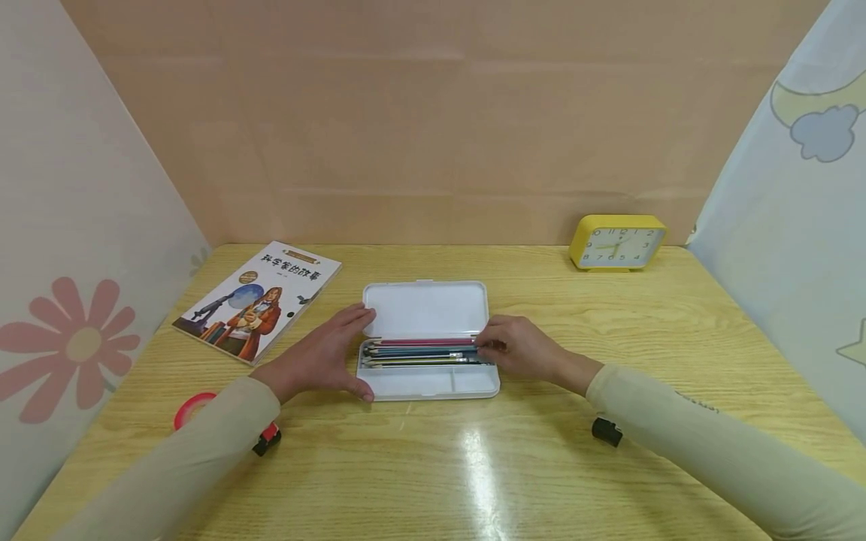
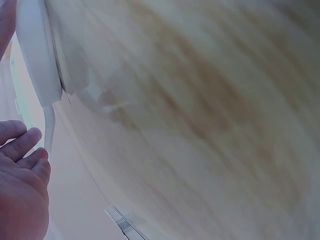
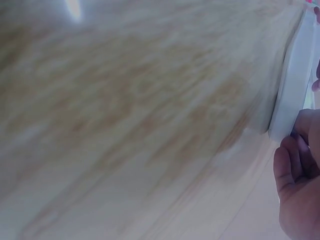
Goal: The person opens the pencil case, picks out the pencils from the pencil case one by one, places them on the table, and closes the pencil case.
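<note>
A white pencil case (image 1: 406,385) lies on the table with its lid (image 1: 426,309) raised at the back. Several pencils (image 1: 413,352) lie side by side in its long rear compartment. My left hand (image 1: 325,353) is spread at the case's left end, thumb by the front corner and fingers by the lid; in the left wrist view its fingers (image 2: 25,150) look loosely bent. At the right end, my right hand (image 1: 517,346) has its fingertips bunched and pinches a pencil end, largely hidden by the fingers. The right wrist view shows curled fingers (image 3: 295,160) beside the case wall (image 3: 295,80).
A book (image 1: 260,300) with an illustrated cover lies at the back left. A yellow clock (image 1: 619,243) stands at the back right. A red round object (image 1: 192,408) sits partly behind the left sleeve. Black wrist pieces (image 1: 607,431) show under the forearms.
</note>
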{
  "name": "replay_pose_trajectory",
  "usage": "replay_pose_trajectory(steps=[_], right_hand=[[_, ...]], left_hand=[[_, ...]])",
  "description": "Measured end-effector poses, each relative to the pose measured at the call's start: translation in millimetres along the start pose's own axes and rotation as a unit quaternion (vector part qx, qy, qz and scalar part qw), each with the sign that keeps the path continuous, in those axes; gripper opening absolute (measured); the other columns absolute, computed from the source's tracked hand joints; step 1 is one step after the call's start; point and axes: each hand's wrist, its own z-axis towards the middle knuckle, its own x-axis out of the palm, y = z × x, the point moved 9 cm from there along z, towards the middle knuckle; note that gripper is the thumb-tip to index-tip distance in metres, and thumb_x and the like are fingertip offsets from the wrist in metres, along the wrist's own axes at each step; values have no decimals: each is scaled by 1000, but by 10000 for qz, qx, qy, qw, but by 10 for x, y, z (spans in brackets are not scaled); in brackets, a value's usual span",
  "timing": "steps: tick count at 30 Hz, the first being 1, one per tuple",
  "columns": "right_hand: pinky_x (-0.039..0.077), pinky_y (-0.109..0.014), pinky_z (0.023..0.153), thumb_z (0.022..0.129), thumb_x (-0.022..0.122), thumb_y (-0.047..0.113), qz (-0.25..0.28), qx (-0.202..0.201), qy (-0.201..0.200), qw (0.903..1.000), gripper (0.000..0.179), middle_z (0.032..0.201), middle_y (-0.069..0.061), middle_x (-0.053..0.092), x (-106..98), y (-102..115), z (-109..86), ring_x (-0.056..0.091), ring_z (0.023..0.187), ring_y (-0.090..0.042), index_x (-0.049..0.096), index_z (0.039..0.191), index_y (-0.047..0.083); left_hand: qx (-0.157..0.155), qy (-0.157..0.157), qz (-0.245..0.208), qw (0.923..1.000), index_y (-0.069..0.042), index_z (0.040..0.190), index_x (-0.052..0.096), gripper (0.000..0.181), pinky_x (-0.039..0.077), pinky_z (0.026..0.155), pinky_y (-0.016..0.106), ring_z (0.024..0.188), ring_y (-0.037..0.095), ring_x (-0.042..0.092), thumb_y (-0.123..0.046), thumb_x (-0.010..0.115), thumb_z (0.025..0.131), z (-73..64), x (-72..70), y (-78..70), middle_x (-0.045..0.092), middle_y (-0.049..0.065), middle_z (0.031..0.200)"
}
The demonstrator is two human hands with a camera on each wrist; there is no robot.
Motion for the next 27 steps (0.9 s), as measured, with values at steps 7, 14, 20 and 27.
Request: replay_pose_trajectory(steps=[7, 14, 20, 27], right_hand=[[48, -22, 60, 85, 68, 1, -191, 160, 104, 9996, 8, 86, 1, 59, 20, 7, -7, 52, 71, -7, 67, 92, 3], [49, -27, 66, 88, 63, -2, -376, 238, 105, 9990, 8, 89, 1, 56, 36, 4, -29, 53, 78, -10, 62, 94, 4], [48, -25, 63, 88, 62, -4, -367, 301, -72, 9988, 9, 85, 3, 54, -11, -22, -89, 51, 75, -9, 62, 93, 4], [47, -25, 61, 88, 63, -1, -312, 506, -222, 9980, 8, 84, 4, 54, -110, -106, -216, 49, 72, -8, 63, 92, 6]], left_hand=[[-30, 27, 1, 10000, 0, 147, 30, 122, 25, 107, 50, 139, 33, 18, -60, 83, 55, 2, 0, -4, 24, 18, 152], [-45, 12, 34, 10000, 1, 146, 31, 123, 25, 107, 50, 139, 33, 18, -61, 82, 54, 5, 9, 0, 24, 18, 152], [-85, 56, 47, 9999, 0, 147, 31, 123, 25, 107, 50, 139, 32, 18, -64, 80, 54, 8, 29, 6, 24, 17, 152], [-117, 71, 98, 9999, 0, 146, 31, 123, 25, 107, 51, 139, 33, 18, -64, 80, 53, 7, 25, 2, 24, 18, 152]])
